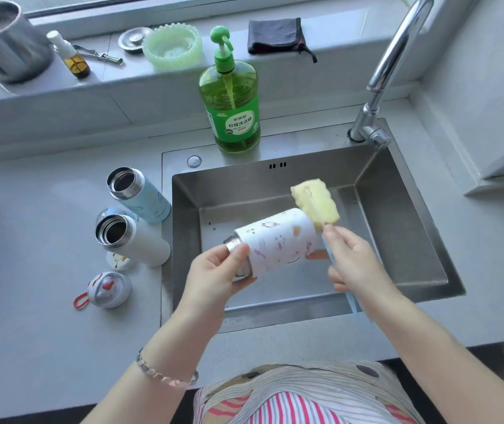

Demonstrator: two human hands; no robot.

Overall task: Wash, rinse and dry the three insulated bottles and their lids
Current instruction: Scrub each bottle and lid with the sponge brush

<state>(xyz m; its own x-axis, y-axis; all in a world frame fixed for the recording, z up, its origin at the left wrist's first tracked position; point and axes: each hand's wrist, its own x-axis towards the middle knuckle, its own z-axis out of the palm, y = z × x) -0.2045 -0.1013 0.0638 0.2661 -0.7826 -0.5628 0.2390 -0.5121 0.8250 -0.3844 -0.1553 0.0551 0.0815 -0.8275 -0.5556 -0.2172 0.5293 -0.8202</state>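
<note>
Over the steel sink my left hand grips the metal neck of a white patterned bottle, held on its side. My right hand holds the pale blue handle of a bottle brush whose yellow sponge head lies against the bottle's base end. A light blue bottle and a white bottle stand open on the counter left of the sink. A grey lid with a red loop and a small white lid lie beside them.
A green dish soap pump bottle stands behind the sink, and the tap rises at the back right. On the sill are a metal pot, a small spray bottle, a green dish and a dark cloth.
</note>
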